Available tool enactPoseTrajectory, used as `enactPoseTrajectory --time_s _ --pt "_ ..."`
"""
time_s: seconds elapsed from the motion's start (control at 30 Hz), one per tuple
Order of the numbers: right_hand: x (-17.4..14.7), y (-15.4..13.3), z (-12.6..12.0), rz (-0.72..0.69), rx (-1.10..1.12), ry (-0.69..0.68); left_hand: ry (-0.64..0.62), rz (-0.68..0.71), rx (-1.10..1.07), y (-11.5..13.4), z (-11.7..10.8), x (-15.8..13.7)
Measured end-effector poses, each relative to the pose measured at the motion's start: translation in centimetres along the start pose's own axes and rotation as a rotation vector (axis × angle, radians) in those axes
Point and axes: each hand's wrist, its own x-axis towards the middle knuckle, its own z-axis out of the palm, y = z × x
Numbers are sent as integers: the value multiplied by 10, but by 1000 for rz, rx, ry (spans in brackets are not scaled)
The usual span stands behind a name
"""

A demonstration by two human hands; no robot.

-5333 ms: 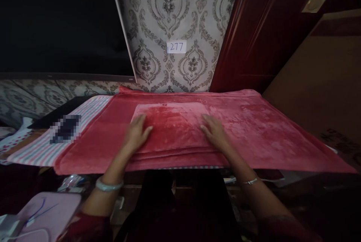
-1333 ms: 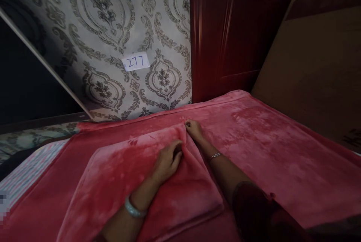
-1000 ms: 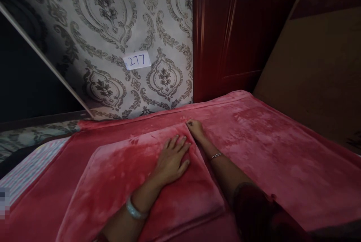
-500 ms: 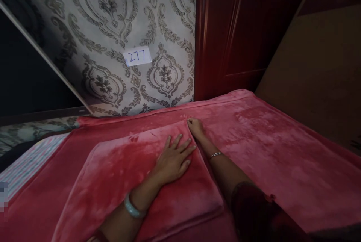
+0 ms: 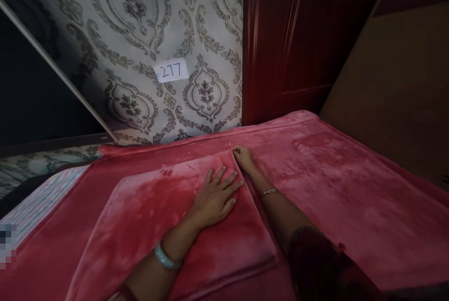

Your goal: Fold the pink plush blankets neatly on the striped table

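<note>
A folded red-pink plush blanket (image 5: 147,207) lies on a larger spread of the same kind of plush. My left hand (image 5: 213,198) rests flat on its top, fingers spread towards the right edge. At the far right corner of the fold, my right hand (image 5: 244,158) is closed in a pinch on the blanket's edge; its fingertips are partly hidden. The plush spread (image 5: 336,189) reaches out to the right and behind the fold. Whether the two plush layers are one piece, I cannot tell.
Patterned wallpaper (image 5: 206,25) with a paper marked 277 (image 5: 171,70) stands behind. Beside it is a dark red door (image 5: 291,34). A brown panel (image 5: 396,76) rises at right, a dark screen-like panel (image 5: 38,81) at left. A striped cloth (image 5: 45,198) shows at left.
Both hands keep nearly the same places on the blanket. The view has shifted very slightly.
</note>
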Motion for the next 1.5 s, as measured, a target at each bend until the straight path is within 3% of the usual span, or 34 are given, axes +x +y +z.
enactPoseTrajectory --time_s 0.17,0.3,0.43,0.53,0.67,0.77,0.87,0.97,1.1,1.17,1.27,1.37,1.5 --pt "-2 2 -2 22 23 38 -18 -1 19 0 -2 0" --pt "-10 -15 -12 -15 28 41 -11 -24 -7 1 1 0" --pt "-24 -46 -18 -137 -39 -19 185 -55 -110 3 -1 3" --pt "-44 -65 -12 -243 -256 -166 266 -211 -70 -4 -18 0" --pt "-80 -67 -5 -197 -508 -301 129 -519 129 -35 -52 -36" --pt "-101 -56 -3 -227 -562 -313 -7 -750 219 -62 -58 -81" --pt "-109 -47 -1 -286 -590 -285 -18 -792 246 -74 -48 -112" --pt "-107 -45 -1 -316 -616 -289 1 -774 245 -72 -42 -118" --pt "-99 -55 -15 -275 -695 -440 -48 -778 195 -72 -52 -120" --pt "-97 -69 -25 -187 -790 -527 -34 -821 186 -80 -60 -129" --pt "-103 -105 -28 -140 -899 -545 172 -956 -63 -101 -70 -150" --pt "-122 -156 -3 -344 -821 -631 365 -1033 -378 -127 -75 -167" --pt "-157 -218 58 -586 -595 -820 529 -1022 -606 -158 -76 -180"
